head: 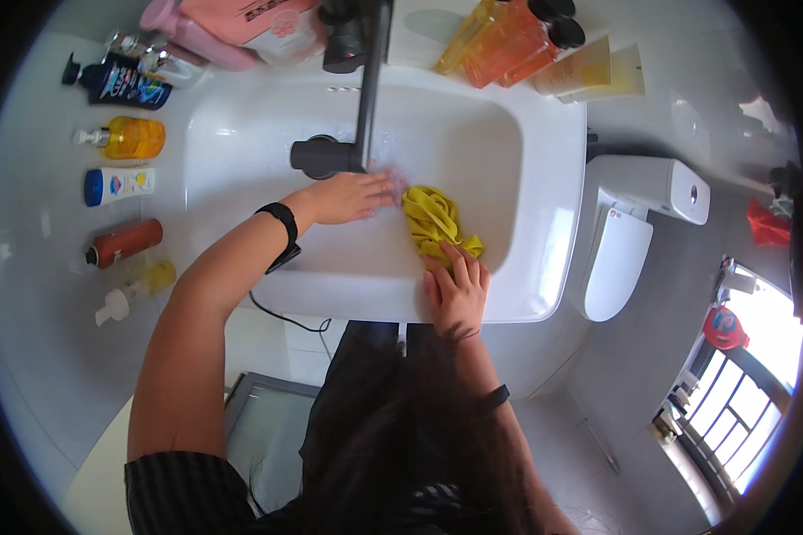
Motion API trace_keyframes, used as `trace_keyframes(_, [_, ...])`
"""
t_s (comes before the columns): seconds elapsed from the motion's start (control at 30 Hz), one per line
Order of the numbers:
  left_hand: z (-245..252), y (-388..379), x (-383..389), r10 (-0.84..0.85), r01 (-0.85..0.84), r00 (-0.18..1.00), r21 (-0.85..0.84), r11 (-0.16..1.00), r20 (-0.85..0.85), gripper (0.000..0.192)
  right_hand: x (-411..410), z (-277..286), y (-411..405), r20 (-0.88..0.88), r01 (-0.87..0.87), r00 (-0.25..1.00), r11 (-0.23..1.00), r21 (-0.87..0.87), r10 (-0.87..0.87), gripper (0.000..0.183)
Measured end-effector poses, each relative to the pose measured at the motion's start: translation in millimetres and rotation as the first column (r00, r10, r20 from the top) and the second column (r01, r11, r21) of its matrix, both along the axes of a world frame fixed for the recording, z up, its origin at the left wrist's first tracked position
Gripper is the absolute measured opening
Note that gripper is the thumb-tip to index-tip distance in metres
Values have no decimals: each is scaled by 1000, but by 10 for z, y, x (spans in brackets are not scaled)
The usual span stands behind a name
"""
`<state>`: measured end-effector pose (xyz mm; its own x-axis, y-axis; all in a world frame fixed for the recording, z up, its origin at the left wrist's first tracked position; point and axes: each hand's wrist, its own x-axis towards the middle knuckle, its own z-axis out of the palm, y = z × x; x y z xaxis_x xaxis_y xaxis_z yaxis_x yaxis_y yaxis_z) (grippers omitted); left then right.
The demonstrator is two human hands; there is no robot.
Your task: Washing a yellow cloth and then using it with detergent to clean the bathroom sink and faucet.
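A crumpled yellow cloth [433,212] lies in the white washbasin [234,147], right of the middle. My right hand [460,287] reaches over the basin's front rim, its fingers and thumb closed on the near end of the cloth. Stretched out just below the outlet of the black faucet [368,87], my left hand [348,197] is palm down and holds nothing. Its fingertips look blurred, close to the cloth's far left end. Faint ripples of water show behind the faucet outlet. The palm sides of both hands are hidden.
Along the left ledge stand several bottles, among them a dark blue pump bottle [124,83] and an orange pump bottle [134,138]. Pink containers [241,30], orange bottles [498,50] and tubes [585,70] line the back. A white toilet [619,261] stands to the right.
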<state>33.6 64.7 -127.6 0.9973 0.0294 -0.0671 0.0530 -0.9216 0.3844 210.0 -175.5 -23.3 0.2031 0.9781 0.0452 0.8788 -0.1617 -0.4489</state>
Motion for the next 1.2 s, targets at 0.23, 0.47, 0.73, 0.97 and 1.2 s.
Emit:
trace_keyframes(0.23, [-157,190,45,-152,152,988,62,986,-4,70,146,12,-34,-61,25,998,998,52,-21,25])
trace_keyframes(0.47, [-101,184,78,-88,91,991,28,995,-103,67,128,-44,9,-48,16,999,994,110,-11,22])
trace_keyframes(0.73, [88,165,388,-1,9,997,107,994,-79,68,261,-12,52,-211,251,957,933,258,-199,35])
trace_keyframes(0.97, [45,127,585,47,-50,998,78,996,38,72,445,133,-164,-96,195,980,952,237,-176,25])
trace_keyframes(1.2, [31,-95,856,92,-94,993,25,995,70,68,533,-35,-512,3,79,997,966,247,-82,39])
